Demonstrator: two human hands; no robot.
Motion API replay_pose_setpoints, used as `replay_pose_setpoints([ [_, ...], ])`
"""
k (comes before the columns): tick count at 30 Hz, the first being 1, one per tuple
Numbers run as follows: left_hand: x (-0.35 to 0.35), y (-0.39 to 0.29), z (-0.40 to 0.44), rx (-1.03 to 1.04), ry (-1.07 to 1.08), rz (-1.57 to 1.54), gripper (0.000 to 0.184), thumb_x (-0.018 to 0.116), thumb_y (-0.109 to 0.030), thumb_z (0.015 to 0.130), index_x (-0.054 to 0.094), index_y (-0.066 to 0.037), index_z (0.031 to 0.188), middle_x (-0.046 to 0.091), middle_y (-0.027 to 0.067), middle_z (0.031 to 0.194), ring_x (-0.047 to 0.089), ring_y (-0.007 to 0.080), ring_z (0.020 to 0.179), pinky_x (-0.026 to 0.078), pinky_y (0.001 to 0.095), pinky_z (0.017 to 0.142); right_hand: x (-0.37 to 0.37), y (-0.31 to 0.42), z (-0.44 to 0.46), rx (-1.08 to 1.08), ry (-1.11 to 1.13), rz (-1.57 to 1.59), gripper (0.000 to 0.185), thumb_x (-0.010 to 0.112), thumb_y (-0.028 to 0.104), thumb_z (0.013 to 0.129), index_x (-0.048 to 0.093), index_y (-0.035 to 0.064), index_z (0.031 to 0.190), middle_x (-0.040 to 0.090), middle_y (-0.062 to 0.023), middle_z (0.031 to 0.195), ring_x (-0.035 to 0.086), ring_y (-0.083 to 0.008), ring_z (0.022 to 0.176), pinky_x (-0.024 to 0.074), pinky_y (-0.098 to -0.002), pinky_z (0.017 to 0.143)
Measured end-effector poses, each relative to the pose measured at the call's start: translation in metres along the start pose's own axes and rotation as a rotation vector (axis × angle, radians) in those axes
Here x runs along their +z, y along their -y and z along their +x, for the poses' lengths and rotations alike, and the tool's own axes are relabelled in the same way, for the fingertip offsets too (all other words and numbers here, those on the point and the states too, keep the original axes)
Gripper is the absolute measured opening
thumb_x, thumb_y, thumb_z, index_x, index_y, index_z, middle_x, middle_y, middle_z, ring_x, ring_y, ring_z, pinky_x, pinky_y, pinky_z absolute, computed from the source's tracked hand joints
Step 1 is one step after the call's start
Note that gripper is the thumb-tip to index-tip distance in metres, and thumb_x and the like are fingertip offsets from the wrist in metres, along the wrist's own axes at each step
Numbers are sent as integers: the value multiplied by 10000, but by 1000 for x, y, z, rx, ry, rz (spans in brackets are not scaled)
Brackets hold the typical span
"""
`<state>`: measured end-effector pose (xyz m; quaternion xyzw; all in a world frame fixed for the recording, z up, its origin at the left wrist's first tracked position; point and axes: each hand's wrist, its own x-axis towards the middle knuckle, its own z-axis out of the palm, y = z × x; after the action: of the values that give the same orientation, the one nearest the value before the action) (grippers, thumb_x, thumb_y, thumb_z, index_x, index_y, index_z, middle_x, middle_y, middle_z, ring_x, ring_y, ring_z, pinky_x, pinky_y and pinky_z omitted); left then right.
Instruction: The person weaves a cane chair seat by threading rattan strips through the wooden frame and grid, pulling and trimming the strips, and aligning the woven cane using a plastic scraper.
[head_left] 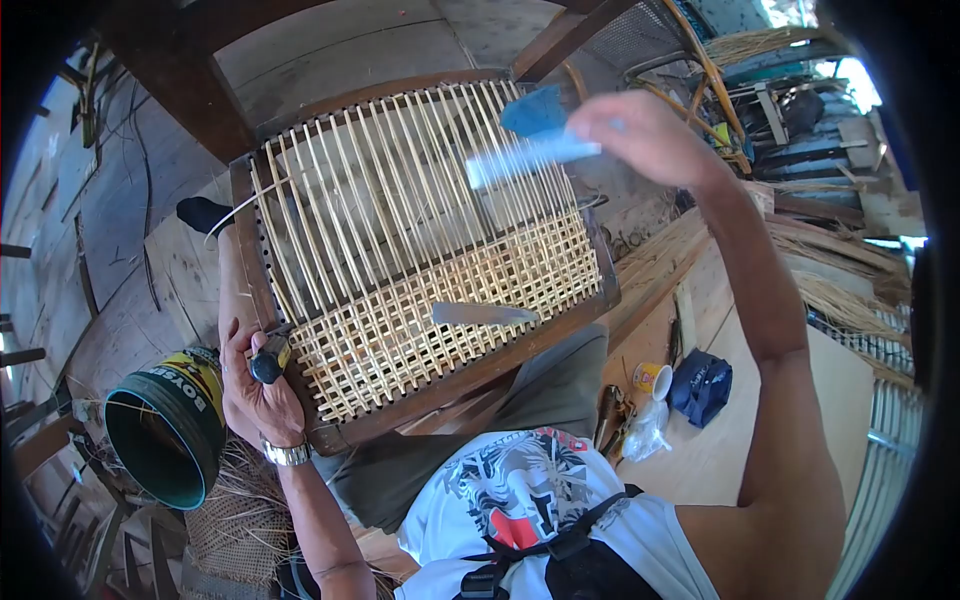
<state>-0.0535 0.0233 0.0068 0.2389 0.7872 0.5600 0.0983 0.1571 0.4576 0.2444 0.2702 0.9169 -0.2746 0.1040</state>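
Observation:
A wooden chair frame (258, 290) lies across my lap, strung with pale rattan strands (370, 190). Its near part is woven into an open cane grid (450, 330). At the left rail my left hand (270, 400) is closed around a tool with a round black end (266, 366); its working end is hidden. My right hand (645, 135), smeared by motion, is above the frame's far right side, gripping a pale, blurred bar-shaped thing (530, 158). A flat blade-like strip (483, 313) rests on the weave. One loose strand (235, 215) curves off the left rail.
A dark green bucket (165, 430) stands at the left. Blue material (535, 110) lies at the far rail. To the right are a yellow cup (652, 380), a clear plastic bag (648, 430) and a dark blue bag (700, 388). Bundles of fibre (830, 270) lie farther right.

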Motion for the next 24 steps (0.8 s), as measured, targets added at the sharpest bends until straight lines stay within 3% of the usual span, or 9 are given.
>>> replay_pose_setpoints([
  [3,-2,3,3,20,13,18,245,586,-112,1016,634,13,1221,532,164,1438,598,211,1191,483,336,1013,25,-1,-7,12,-142,18,240,586,202,993,733,39,1088,729,-73,896,667,-170,856,527,-350,790],
  [5,1,2,2,-4,-18,-17,232,583,-98,1014,642,14,1208,543,167,1422,569,229,1238,462,350,1037,10,14,-12,-12,440,-102,242,589,211,992,722,40,1099,722,-82,911,667,-179,860,519,-357,791],
  [7,0,2,-1,-9,-16,-56,226,580,-90,1013,643,15,1203,543,168,1419,565,229,1243,464,344,1034,-4,-2,-4,11,245,-83,255,600,235,1001,718,29,1094,727,-113,946,664,-159,904,521,-348,835],
  [13,-1,3,1,28,1,18,240,575,-109,1022,633,10,1222,542,145,1423,605,188,1156,499,312,977,-6,-3,-12,-89,302,-215,239,597,217,991,708,19,1066,708,-69,895,638,-145,844,507,-322,768],
  [17,0,7,0,-10,-10,-50,266,577,-131,1028,630,4,1250,516,119,1452,602,174,1145,500,309,987,-15,-6,-17,129,-206,-166,244,614,234,978,713,22,1050,700,-80,851,641,-162,812,487,-334,752],
  [19,2,7,2,-2,-19,-82,274,575,-139,1030,630,2,1259,510,114,1457,603,169,1140,500,307,990,-21,-13,-25,-93,361,-223,252,584,232,990,705,24,1062,683,-72,830,618,-157,756,477,-320,734],
  [21,0,6,0,2,-8,-42,285,573,-150,1034,631,2,1267,513,107,1452,602,168,1140,500,308,991,-29,-9,-23,8,330,-230,256,569,218,992,689,12,1085,681,-77,850,622,-163,783,486,-329,756],
  [23,0,7,0,-9,-2,-17,295,572,-159,1036,630,5,1274,516,105,1453,599,171,1146,499,309,994,-22,-16,-21,118,-286,-192,235,594,188,973,683,3,1088,702,-109,900,644,-179,817,498,-336,775],
  [24,-1,6,0,-12,-3,-11,298,571,-162,1037,629,7,1275,517,104,1454,598,172,1149,498,310,995,-15,-19,-25,122,-242,-239,237,590,186,973,681,-2,1085,701,-92,907,638,-171,822,498,-338,778],
])
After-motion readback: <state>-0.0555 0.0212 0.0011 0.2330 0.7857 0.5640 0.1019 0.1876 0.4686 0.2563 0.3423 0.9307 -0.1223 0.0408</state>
